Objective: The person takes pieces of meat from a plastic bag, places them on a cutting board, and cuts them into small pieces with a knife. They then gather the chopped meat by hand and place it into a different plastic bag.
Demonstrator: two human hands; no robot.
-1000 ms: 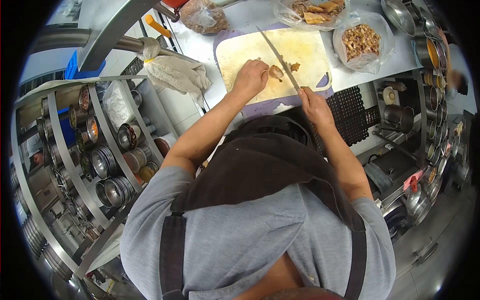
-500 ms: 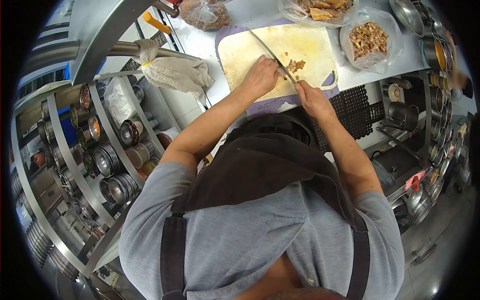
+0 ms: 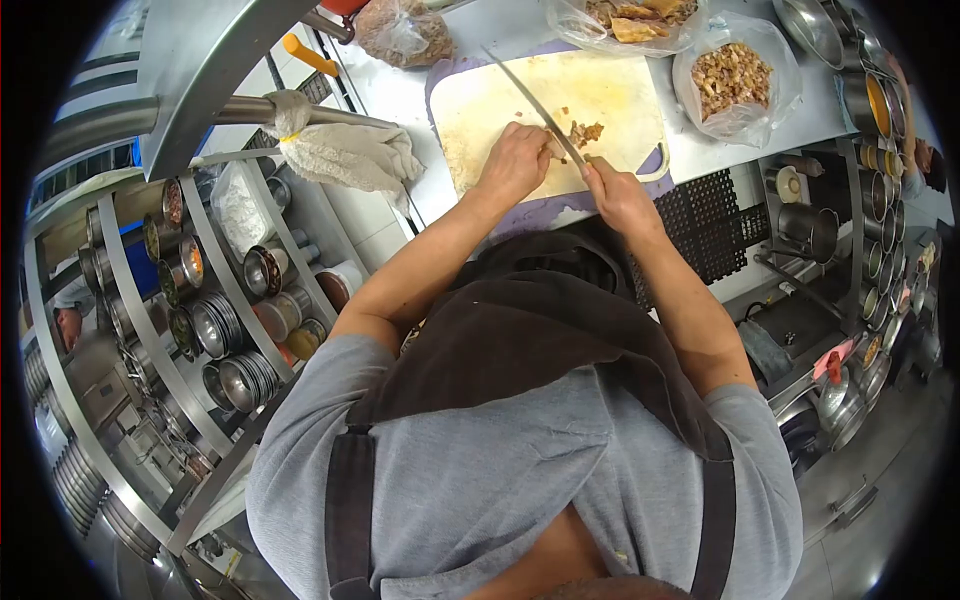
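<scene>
My right hand (image 3: 622,200) is closed around the handle of a long kitchen knife (image 3: 530,93), whose blade slants up and left across the cutting board (image 3: 470,105). Just left of the blade, my left hand (image 3: 516,162) rests on the board with its fingers curled in. Whatever lies beneath those fingertips is mostly hidden. Small chopped brown pieces (image 3: 586,132) lie to the right of the blade, and a few bits are scattered nearby. Under the board, a purple cloth (image 3: 515,217) shows along the edges.
Beyond the board stand an open plastic bag of diced brown pieces (image 3: 735,82) and a bag with larger flat pieces (image 3: 640,28). A tied bag of ground-looking food (image 3: 408,35) sits at the far left. A towel (image 3: 350,155) hangs on a rail; shelves of metal bowls (image 3: 240,380) flank me.
The knife and my right hand have shifted slightly left. My left hand has moved a little left and down, its fingers still curled beside the blade.
</scene>
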